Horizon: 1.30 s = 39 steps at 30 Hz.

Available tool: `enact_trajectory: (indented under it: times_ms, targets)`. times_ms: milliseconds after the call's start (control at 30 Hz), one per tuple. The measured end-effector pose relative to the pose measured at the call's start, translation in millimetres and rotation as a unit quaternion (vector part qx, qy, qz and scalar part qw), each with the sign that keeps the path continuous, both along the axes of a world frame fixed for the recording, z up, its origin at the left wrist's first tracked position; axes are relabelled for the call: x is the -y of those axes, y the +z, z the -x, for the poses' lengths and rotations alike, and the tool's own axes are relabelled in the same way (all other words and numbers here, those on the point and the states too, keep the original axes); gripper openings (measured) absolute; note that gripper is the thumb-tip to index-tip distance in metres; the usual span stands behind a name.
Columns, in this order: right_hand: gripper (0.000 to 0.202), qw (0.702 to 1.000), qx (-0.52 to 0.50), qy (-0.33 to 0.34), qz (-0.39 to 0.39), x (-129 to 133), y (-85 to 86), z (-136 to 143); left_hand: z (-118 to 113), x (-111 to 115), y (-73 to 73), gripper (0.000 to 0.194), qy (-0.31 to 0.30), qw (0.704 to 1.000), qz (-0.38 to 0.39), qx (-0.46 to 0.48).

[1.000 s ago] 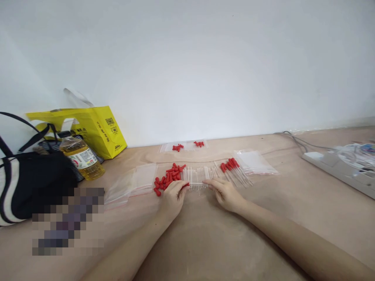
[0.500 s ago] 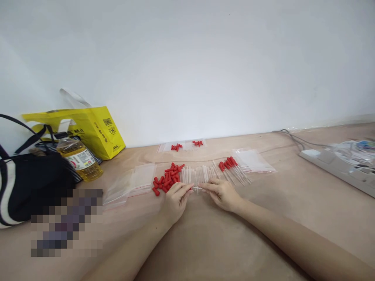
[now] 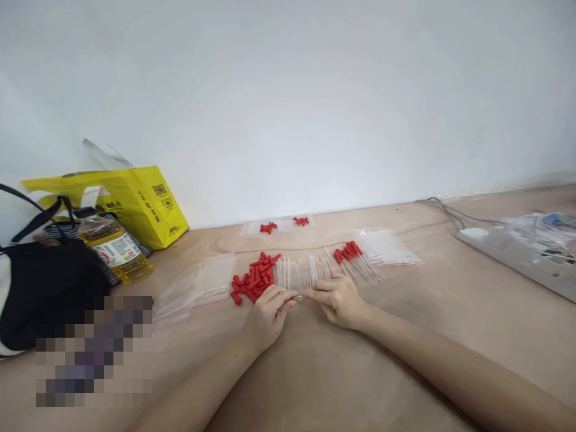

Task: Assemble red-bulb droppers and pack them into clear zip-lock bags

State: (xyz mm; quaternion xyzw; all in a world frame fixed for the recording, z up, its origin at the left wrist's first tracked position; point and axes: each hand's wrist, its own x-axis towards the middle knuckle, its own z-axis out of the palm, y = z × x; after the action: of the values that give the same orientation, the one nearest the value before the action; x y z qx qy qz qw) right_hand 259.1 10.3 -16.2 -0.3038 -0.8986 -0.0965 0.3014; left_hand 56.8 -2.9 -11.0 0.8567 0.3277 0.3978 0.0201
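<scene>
My left hand (image 3: 270, 312) pinches a red rubber dropper bulb (image 3: 291, 298), mostly hidden by the fingers. Facing it, my right hand (image 3: 341, 300) has thumb and fingers closed on a clear glass dropper tube (image 3: 301, 297), its end meeting or nearly meeting the bulb. Just beyond both hands lies a row of bare glass tubes (image 3: 294, 271). A pile of loose red bulbs (image 3: 253, 277) sits beyond my left hand. Past my right hand rest several droppers with red bulbs fitted (image 3: 348, 252).
Clear zip bags lie left (image 3: 216, 277) and right (image 3: 386, 246); another bag (image 3: 281, 225) with red bulbs and tubes lies by the wall. At left stand a yellow bag (image 3: 155, 204), an oil bottle (image 3: 119, 249) and a black bag (image 3: 42, 294). A power strip (image 3: 508, 255) lies right.
The view has shifted slightly, so things appear a little further left. Both hands keep their pinch, and the tube between them now shows less beyond the fingers.
</scene>
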Motion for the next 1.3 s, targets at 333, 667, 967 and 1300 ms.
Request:
enact_trajectory:
  times_ms: [333, 667, 967, 1300]
  targets:
    - [0.021, 0.996, -0.091, -0.004, -0.003, -4, 0.8, 4, 0, -7, -0.6, 0.026, 0.070, 0.993, 0.073, 0.061]
    - [0.019, 0.993, -0.111, -0.011, -0.042, -2, 4.4, 0, -3, -2, 4.8, 0.013, 0.069, 0.995, 0.054, 0.043]
    - [0.016, 0.992, -0.117, 0.030, -0.046, 0, 2.0, 3, -6, 3, 3.9, 0.015, 0.074, 0.995, 0.068, 0.029]
    - [0.019, 0.993, -0.100, 0.040, -0.039, -3, 1.5, 5, -5, 2, 5.0, 0.016, 0.073, 0.994, 0.085, 0.006]
